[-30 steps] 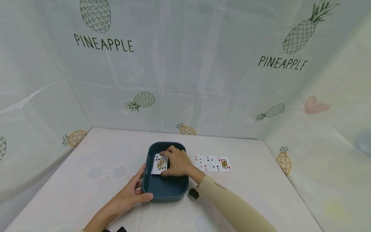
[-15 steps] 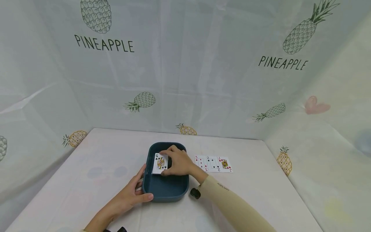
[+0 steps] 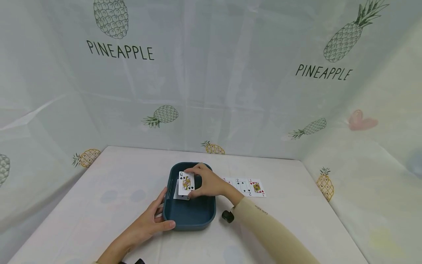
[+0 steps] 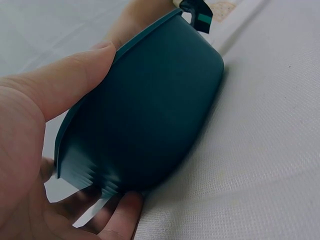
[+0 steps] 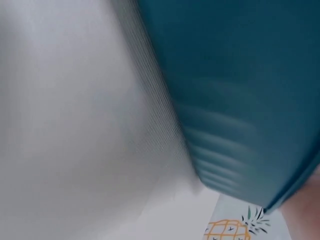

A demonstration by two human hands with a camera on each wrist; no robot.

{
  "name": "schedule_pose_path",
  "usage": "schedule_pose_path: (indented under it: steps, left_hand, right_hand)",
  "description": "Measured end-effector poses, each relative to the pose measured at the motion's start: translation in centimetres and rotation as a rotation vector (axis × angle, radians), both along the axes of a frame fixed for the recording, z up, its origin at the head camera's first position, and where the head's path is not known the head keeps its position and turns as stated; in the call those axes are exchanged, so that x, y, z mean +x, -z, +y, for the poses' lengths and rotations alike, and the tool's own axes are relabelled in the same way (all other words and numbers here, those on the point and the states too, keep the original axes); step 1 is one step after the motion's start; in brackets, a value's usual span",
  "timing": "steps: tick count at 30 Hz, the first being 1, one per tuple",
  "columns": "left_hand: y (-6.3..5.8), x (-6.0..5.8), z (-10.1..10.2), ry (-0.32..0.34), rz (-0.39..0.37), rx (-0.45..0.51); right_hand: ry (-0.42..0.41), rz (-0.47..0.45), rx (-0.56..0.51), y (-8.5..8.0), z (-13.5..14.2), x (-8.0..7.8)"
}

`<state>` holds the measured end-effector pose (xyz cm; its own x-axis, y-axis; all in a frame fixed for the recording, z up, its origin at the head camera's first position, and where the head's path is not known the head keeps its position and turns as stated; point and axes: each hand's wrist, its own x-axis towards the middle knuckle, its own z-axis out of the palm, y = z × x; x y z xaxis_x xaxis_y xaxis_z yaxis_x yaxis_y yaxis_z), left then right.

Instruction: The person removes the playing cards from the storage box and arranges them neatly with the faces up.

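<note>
A dark blue tray (image 3: 189, 214) stands on the table in the head view. My right hand (image 3: 208, 182) reaches into it and pinches a queen playing card (image 3: 185, 183) between thumb and fingers, lifted and face up. Below that card another playing card (image 3: 176, 194) lies in the tray, mostly covered. My left hand (image 3: 146, 223) holds the tray at its near left corner. In the left wrist view its thumb (image 4: 82, 70) lies on the rim and its other fingers are against the tray's side wall (image 4: 145, 100). The right wrist view shows the tray's outer wall (image 5: 225, 100), not the card.
To the right of the tray, three face-up playing cards lie in a row on the white-covered table (image 3: 283, 220): a red three (image 3: 228, 180), a black two (image 3: 243, 186) and a red jack (image 3: 256, 187). A pineapple-print curtain (image 3: 217, 84) stands behind the table.
My right hand has raised the queen off the card below and shifted it slightly right. That lower card now shows at the left and bottom. My left hand stays on the tray.
</note>
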<state>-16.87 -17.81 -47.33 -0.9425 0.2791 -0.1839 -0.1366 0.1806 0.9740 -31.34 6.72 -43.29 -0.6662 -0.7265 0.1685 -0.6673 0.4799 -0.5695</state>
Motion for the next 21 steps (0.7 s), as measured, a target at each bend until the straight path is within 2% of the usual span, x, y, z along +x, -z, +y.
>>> schedule_pose_path:
  steps: [9, 14, 21]
  left_hand:
    - [0.2, 0.1, -0.1, -0.026, -0.003, -0.026]
    - [0.1, 0.1, 0.1, -0.025, 0.003, -0.012]
    - [-0.1, 0.3, 0.1, -0.032, 0.014, -0.029]
  right_hand:
    - [-0.031, -0.111, -0.056, -0.3, 1.3, -0.4]
    - [-0.044, -0.109, -0.065, -1.2, 2.7, -0.2]
    - [0.027, -0.084, -0.036, -2.3, 6.1, -0.2]
